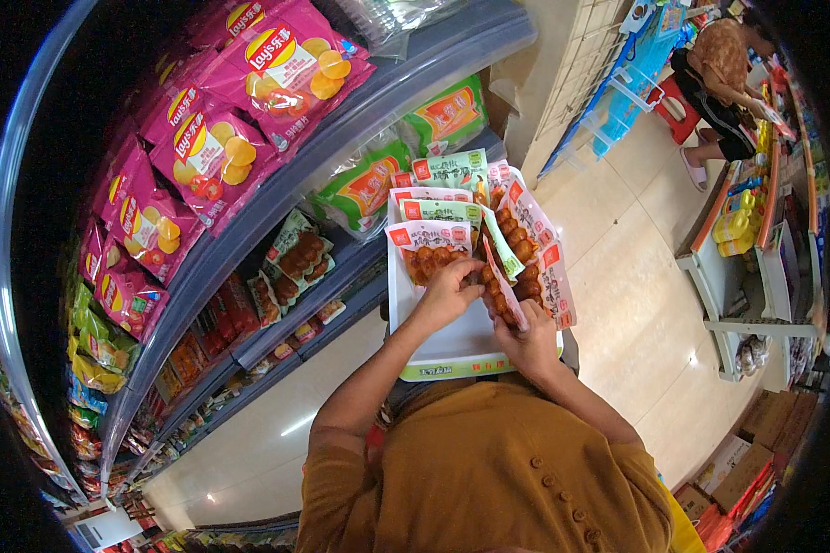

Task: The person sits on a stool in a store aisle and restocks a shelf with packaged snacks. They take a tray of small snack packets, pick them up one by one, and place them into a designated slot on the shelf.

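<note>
My left hand [448, 296] and my right hand [531, 340] are at a tilted pink-edged pack of sausages [501, 296]. The right hand grips its lower end. The left thumb and fingers pinch near its left edge. Beneath it is a white tray [439, 342] with a green printed front rim. At the left in the tray, a pink sausage pack [432, 242] stands before a pale green one [439, 209]. Another pale green pack [501, 245] leans just behind the held one. More pink packs [560, 287] overlap along the tray's right side.
At the left, a curved-looking shelf [263, 186] bears pink bags of Lay's chips [204, 159]. Below are green bags [366, 183] and more sausage packs [301, 256]. Across the tiled floor [622, 256], a person [723, 66] stands by another shelf [702, 276]. Cardboard boxes [740, 477] lie lower right.
</note>
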The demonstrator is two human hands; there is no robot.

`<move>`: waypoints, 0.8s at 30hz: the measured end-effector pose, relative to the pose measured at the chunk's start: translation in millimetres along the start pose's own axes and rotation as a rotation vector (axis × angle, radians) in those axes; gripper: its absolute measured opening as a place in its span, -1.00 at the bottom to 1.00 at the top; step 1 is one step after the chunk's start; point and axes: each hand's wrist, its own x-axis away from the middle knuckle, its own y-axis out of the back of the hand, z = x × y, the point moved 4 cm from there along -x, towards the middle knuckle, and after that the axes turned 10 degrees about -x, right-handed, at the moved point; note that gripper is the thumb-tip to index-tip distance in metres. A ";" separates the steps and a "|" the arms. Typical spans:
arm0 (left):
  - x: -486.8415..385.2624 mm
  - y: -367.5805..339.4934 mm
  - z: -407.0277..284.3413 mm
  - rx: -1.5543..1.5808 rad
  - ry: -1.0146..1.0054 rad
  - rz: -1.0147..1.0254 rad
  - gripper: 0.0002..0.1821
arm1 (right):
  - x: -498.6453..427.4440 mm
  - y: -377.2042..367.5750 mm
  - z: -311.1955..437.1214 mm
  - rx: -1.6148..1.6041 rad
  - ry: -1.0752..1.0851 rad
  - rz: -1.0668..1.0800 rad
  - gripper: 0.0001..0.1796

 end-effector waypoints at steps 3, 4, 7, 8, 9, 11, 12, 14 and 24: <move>7.4 4.3 -3.5 0.114 0.031 -0.031 -0.50 | -1.4 9.4 3.7 -0.138 -0.021 0.034 -0.85; 12.0 8.3 -6.0 0.120 -0.002 -0.092 -0.46 | -3.5 11.2 4.9 -0.167 -0.042 0.055 -0.85; 29.0 22.4 -7.1 0.126 -0.013 -0.228 -0.36 | -14.1 12.5 8.7 -0.227 -0.081 0.129 -0.86; 34.8 27.7 -3.9 0.138 0.038 -0.245 -0.36 | -18.6 9.9 10.2 -0.229 -0.081 0.161 -0.86; 41.1 32.7 0.1 0.151 0.093 -0.262 -0.35 | -22.4 6.1 11.1 -0.230 -0.093 0.194 -0.86; 48.8 43.9 8.6 0.212 0.168 -0.268 -0.56 | -32.5 -3.2 11.7 -0.293 -0.100 0.228 -0.84; 53.1 49.2 13.8 0.199 0.225 -0.252 -0.61 | -37.0 -9.5 10.1 -0.320 -0.129 0.255 -0.83; 56.1 54.0 20.4 0.272 0.282 -0.297 -0.76 | -45.0 -20.2 5.2 -0.334 -0.194 0.299 -0.79; 54.7 66.0 38.6 0.068 0.457 -0.488 -0.83 | -45.0 -44.5 -11.3 -0.272 -0.195 0.196 -0.53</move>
